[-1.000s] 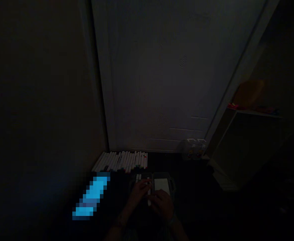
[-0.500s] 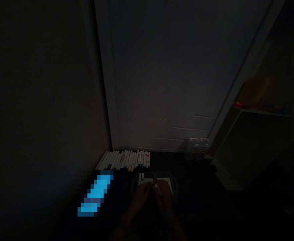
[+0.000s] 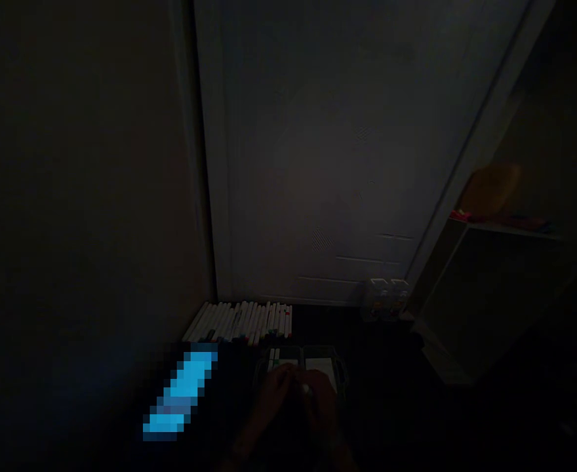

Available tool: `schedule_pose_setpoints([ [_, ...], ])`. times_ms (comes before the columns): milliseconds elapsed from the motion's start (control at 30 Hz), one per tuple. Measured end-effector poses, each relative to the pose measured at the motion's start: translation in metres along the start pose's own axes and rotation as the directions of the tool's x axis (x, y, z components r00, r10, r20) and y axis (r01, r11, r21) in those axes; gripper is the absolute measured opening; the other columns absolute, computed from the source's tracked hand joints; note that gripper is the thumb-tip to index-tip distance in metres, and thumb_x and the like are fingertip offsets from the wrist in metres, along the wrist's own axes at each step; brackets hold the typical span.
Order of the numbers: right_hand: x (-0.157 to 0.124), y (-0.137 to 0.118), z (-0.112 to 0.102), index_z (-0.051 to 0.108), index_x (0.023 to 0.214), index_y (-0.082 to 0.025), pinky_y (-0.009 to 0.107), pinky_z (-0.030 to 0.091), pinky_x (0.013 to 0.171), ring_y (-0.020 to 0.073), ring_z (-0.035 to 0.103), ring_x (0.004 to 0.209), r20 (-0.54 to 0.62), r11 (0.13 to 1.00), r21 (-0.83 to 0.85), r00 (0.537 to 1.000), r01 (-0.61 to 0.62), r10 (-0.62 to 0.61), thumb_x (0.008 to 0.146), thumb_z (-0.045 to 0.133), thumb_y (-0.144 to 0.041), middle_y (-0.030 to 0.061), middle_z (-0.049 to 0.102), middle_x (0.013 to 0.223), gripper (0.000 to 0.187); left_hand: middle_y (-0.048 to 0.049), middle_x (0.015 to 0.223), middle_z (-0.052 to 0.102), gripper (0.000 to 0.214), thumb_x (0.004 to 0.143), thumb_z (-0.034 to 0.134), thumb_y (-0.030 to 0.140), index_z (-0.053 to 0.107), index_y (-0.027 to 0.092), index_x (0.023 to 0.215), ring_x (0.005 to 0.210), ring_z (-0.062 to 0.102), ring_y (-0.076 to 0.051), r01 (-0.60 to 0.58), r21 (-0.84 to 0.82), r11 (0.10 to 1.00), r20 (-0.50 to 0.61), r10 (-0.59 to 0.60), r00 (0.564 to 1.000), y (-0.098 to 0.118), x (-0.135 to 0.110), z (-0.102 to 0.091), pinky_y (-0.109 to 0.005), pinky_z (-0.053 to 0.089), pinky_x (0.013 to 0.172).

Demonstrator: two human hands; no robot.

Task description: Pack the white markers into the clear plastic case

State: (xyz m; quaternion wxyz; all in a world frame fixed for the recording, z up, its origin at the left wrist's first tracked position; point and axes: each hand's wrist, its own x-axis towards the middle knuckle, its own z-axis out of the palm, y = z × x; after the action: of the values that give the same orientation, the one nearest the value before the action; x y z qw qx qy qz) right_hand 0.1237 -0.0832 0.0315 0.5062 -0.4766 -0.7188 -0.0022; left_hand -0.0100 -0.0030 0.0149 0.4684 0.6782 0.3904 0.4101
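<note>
Watching from the head camera in a very dark corner, and both hands sit low in the frame, drawn close together; the left hand (image 3: 273,400) and the right hand (image 3: 322,401) meet around a small pale object (image 3: 306,390), possibly the end of a marker, though the gloom leaves that unsure; the fingers (image 3: 288,381) look curled inward rather than spread, but whether they pinch that object, and which hand has it, I cannot tell; the hands are right over an open two-part case (image 3: 301,357), and that placing looks deliberate, keeping whatever they handle above it; its left compartment shows a few pale sticks (image 3: 275,358), its right a pale flat sheet (image 3: 320,366), partly hidden behind the right hand; just beyond, a long row of white markers (image 3: 239,321) lies side by side on the floor against the foot of a panelled door (image 3: 318,164), probably set out that way to stay in reach; a blocky blue patch (image 3: 180,393) hides whatever lies left of the case; clear plastic containers (image 3: 384,298) stand by the door, near a white shelf unit (image 3: 490,295) topped with an orange object (image 3: 490,190).
</note>
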Motion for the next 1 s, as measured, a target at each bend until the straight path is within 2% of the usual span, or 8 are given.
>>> schedule_pose_setpoints([
  [133,-0.004,0.004,0.000,0.055,0.111,-0.024,0.035,0.048,0.084,0.0195,0.055,0.101,-0.019,0.998,-0.041,0.999,-0.045,0.045,0.087,0.045,-0.022,0.0076,0.060,0.108,0.026,-0.0072,0.107,0.066,0.036,0.077,0.050,0.045,0.065,0.020,0.097,0.104,0.057,-0.021,0.023,-0.043,0.999,0.003,-0.023,1.000,0.006,0.000,0.000,-0.036,0.042,0.095],
  [300,-0.008,0.005,0.004,0.054,0.112,-0.025,0.033,0.048,0.086,0.0186,0.057,0.102,-0.004,0.988,0.068,0.990,-0.139,0.140,0.090,0.040,-0.025,0.0061,0.061,0.109,0.026,-0.0081,0.109,0.064,0.040,0.078,0.048,0.042,0.059,0.020,0.109,0.097,0.061,-0.021,0.030,-0.088,0.996,0.037,-0.027,0.999,0.012,-0.005,0.000,-0.035,0.047,0.086],
  [467,-0.012,0.008,0.005,0.050,0.118,-0.026,0.032,0.046,0.089,0.0186,0.056,0.106,-0.030,0.952,0.148,0.961,-0.267,0.274,0.092,0.037,-0.029,0.0052,0.059,0.115,0.030,-0.0061,0.093,0.068,0.038,0.080,0.047,0.039,0.055,0.021,0.112,0.082,0.064,-0.020,-0.021,-0.027,0.999,-0.046,0.020,0.999,0.018,-0.018,0.007,-0.033,0.052,0.074],
  [567,-0.013,0.011,0.005,0.048,0.121,-0.026,0.030,0.046,0.091,0.0180,0.055,0.108,-0.042,0.929,0.166,0.939,-0.331,0.342,0.092,0.037,-0.028,0.0042,0.058,0.118,0.031,-0.0067,0.096,0.067,0.034,0.080,0.048,0.037,0.054,0.019,0.109,0.084,0.063,-0.019,-0.092,0.014,0.996,-0.118,0.093,0.989,0.015,-0.025,0.011,-0.031,0.052,0.073],
  [667,-0.013,0.012,0.004,0.049,0.122,-0.026,0.030,0.045,0.092,0.0181,0.054,0.110,-0.053,0.927,0.163,0.936,-0.337,0.349,0.092,0.038,-0.028,0.0042,0.057,0.120,0.032,-0.0071,0.098,0.066,0.031,0.078,0.050,0.036,0.057,0.019,0.103,0.088,0.063,-0.020,-0.141,0.112,0.984,-0.238,0.164,0.957,0.008,-0.028,0.009,-0.031,0.052,0.075],
  [767,-0.012,0.013,0.004,0.048,0.123,-0.027,0.033,0.044,0.093,0.0189,0.051,0.113,-0.033,0.952,0.141,0.960,-0.270,0.277,0.091,0.038,-0.026,0.0043,0.055,0.123,0.034,-0.0072,0.094,0.067,0.027,0.079,0.049,0.037,0.061,0.019,0.095,0.088,0.063,-0.020,-0.155,0.245,0.957,-0.327,0.232,0.916,0.001,-0.027,-0.002,-0.032,0.052,0.076],
  [867,-0.012,0.013,0.003,0.049,0.124,-0.028,0.036,0.042,0.096,0.0197,0.048,0.116,-0.016,0.977,0.103,0.981,-0.189,0.192,0.091,0.038,-0.025,0.0045,0.052,0.126,0.034,-0.0064,0.092,0.067,0.025,0.083,0.044,0.034,0.062,0.020,0.092,0.089,0.062,-0.020,-0.179,0.418,0.891,-0.276,0.312,0.909,-0.003,-0.023,-0.020,-0.034,0.050,0.080],
  [1000,-0.012,0.016,0.004,0.055,0.118,-0.030,0.034,0.047,0.089,0.0198,0.054,0.107,-0.034,0.986,0.015,0.986,-0.165,0.165,0.089,0.043,-0.026,0.0059,0.056,0.117,0.031,-0.0054,0.120,0.058,0.032,0.085,0.041,0.031,0.056,0.025,0.113,0.115,0.049,-0.022,-0.230,0.645,0.729,-0.140,0.409,0.902,-0.007,-0.015,-0.035,-0.042,0.039,0.096],
])
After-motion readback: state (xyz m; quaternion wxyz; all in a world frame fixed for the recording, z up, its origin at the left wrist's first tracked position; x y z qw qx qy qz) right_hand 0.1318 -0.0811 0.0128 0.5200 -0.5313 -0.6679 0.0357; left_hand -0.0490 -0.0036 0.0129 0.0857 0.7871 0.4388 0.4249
